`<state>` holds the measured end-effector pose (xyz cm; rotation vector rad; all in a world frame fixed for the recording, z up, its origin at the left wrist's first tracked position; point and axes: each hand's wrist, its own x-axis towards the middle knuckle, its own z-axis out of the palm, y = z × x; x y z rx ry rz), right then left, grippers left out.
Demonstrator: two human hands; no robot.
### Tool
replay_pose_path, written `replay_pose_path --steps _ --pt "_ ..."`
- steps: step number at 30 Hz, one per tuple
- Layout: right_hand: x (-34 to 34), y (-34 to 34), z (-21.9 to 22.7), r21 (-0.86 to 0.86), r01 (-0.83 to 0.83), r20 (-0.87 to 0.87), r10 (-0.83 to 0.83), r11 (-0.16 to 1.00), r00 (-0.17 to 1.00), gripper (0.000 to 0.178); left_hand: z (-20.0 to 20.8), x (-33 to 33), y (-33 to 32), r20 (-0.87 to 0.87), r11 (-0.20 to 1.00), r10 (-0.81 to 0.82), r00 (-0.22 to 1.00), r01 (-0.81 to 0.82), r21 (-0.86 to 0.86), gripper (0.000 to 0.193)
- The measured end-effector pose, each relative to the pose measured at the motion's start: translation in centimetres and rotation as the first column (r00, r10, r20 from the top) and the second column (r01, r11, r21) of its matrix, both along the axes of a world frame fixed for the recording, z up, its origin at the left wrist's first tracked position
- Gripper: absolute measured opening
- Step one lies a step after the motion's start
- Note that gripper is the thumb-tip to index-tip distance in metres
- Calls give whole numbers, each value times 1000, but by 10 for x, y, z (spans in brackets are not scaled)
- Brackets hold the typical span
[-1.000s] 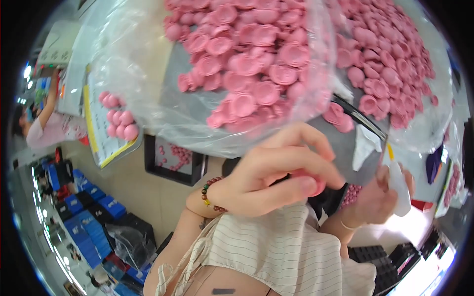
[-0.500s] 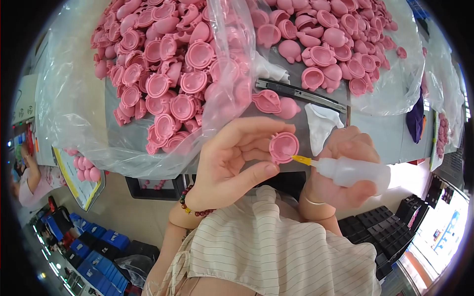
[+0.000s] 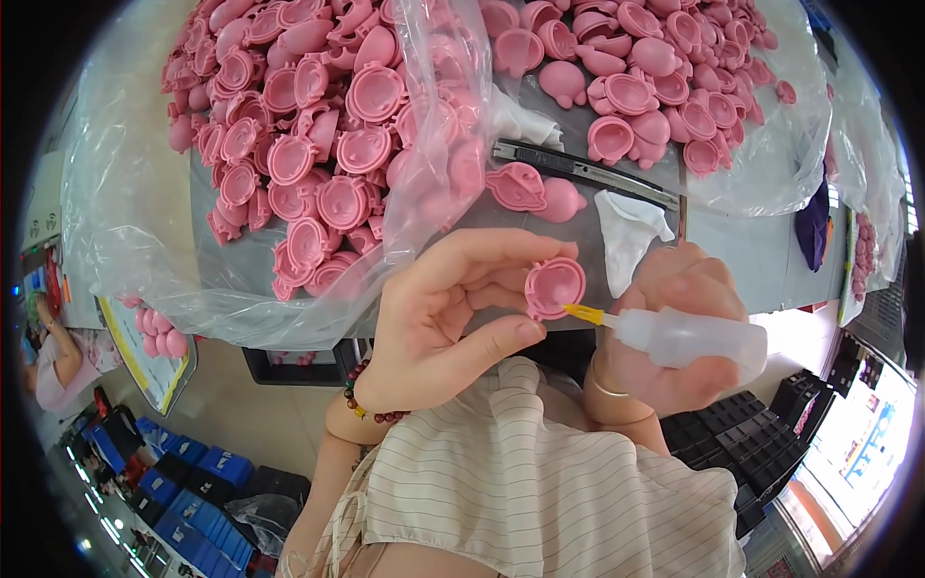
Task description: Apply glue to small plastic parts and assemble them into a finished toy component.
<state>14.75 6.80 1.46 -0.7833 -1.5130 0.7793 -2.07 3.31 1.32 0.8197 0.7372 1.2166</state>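
Observation:
Between the thumb and fingers of my left hand (image 3: 443, 318) is a small pink plastic shell (image 3: 553, 288), its hollow side facing up. My right hand (image 3: 679, 328) is closed around a translucent white squeeze bottle (image 3: 699, 339). The bottle's thin yellow nozzle (image 3: 586, 314) points left, its tip at the lower inside edge of the shell. I cannot see any liquid coming out. Just beyond my hands lie an open pink shell piece (image 3: 517, 188) and a rounded pink one (image 3: 562, 201). A crumpled white cloth (image 3: 628, 234) rests beyond the bottle.
A big heap of pink shells (image 3: 343, 201) lies on clear plastic sheeting (image 3: 135, 212) at the left; another heap (image 3: 630, 93) is at the back right. A black utility knife (image 3: 588, 173) lies across the grey table (image 3: 756, 249). Below the table edge is a black tray (image 3: 294, 369).
The yellow nozzle tip has shifted slightly left and down along the shell's inside. Both hands keep their grips. The table scene has slid slightly in the picture.

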Motion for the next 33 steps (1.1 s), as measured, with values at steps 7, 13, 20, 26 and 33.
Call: replay_pose_path --steps 7,13,20,26,33 --pt "-5 2 -6 162 11 -57 -2 987 998 61 0 1 1 -44 999 1 999 1 39 44" --pt "-5 2 -7 149 64 -41 -59 987 997 62 -1 1 0 -55 999 10 998 -7 44 43" --pt "-6 1 -7 83 126 -62 -122 989 991 61 -3 3 -2 -123 991 63 990 -48 123 41" --pt "-6 0 -8 118 124 -75 -115 985 990 61 -7 6 -3 -231 964 147 962 -87 253 42" --pt "-7 0 -9 115 135 -180 -113 984 977 58 -8 9 -4 -286 952 215 934 -135 276 38"
